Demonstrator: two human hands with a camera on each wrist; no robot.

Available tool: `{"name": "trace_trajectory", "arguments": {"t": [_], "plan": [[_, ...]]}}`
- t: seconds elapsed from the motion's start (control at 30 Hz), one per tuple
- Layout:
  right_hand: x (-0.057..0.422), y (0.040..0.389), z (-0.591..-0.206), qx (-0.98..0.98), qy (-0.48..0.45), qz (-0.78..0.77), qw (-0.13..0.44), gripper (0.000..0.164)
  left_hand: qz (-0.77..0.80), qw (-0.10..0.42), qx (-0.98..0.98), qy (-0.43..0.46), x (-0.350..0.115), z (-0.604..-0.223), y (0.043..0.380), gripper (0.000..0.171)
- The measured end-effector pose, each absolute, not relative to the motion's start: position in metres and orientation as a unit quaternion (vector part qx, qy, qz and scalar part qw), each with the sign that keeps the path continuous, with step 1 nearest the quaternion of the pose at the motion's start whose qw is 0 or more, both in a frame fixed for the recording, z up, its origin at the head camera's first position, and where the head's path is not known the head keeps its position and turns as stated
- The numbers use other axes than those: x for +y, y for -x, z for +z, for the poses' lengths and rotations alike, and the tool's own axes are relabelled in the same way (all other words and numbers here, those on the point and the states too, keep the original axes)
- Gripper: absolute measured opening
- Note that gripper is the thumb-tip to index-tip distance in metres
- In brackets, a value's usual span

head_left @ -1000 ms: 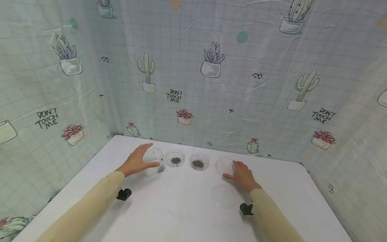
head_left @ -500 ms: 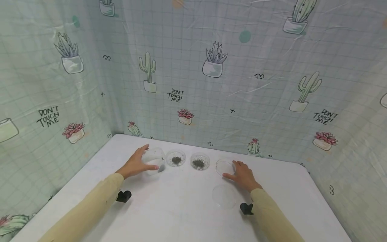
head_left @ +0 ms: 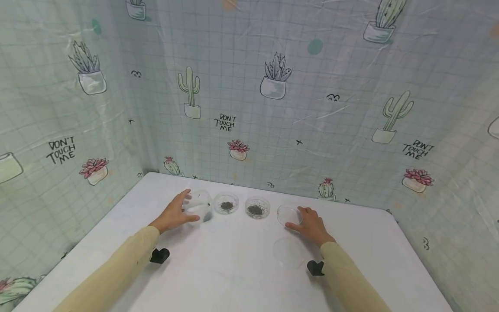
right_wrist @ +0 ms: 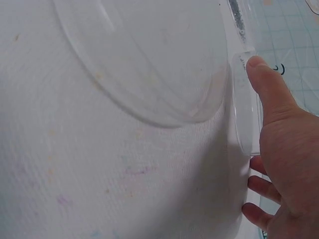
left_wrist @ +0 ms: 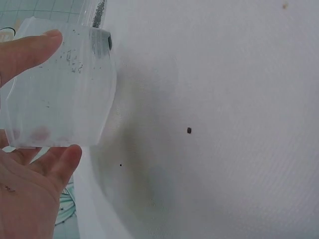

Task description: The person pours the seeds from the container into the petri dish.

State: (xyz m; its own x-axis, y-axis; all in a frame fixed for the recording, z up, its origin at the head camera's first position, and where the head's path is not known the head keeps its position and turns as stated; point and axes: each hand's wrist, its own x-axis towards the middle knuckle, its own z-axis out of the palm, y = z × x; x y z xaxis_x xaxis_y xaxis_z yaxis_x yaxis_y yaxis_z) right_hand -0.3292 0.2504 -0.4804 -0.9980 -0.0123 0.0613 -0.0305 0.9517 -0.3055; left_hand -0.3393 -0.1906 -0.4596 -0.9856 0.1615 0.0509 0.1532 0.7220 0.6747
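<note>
In the head view my left hand [head_left: 174, 213] straddles a clear plastic container [head_left: 202, 203] at the left, thumb in front and fingers behind. The left wrist view shows dark specks on the container [left_wrist: 65, 94], with the thumb and fingers fairly straight beside it; any firm contact is unclear. My right hand [head_left: 310, 225] holds a clear petri dish [head_left: 287, 214] by its edge, between thumb and fingers. From the right wrist camera that dish [right_wrist: 243, 107] appears edge-on. Between the hands stand two more petri dishes, the left one [head_left: 219, 209] and the right one [head_left: 249, 213], each with dark grains.
A clear round lid [head_left: 288, 253] lies flat on the white table [head_left: 234, 268], nearer than the dish in my right hand. Several small dark crumbs lie on the table near my left hand. Printed curtain [head_left: 234, 78] hangs along the back and sides.
My left hand has drawn slightly back and to the left, while the container stays in nearly the same place. The right hand and its petri dish have hardly moved.
</note>
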Motion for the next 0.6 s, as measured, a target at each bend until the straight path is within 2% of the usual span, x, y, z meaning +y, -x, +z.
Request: {"name": "trace_trajectory", "arguments": {"t": [0.6], "plan": [[0.242, 0.331, -0.482, -0.988, -0.019, 0.145, 0.045, 0.087, 0.379, -0.03, 0.92, -0.097, -0.179, -0.439, 0.344, 0.102]]}}
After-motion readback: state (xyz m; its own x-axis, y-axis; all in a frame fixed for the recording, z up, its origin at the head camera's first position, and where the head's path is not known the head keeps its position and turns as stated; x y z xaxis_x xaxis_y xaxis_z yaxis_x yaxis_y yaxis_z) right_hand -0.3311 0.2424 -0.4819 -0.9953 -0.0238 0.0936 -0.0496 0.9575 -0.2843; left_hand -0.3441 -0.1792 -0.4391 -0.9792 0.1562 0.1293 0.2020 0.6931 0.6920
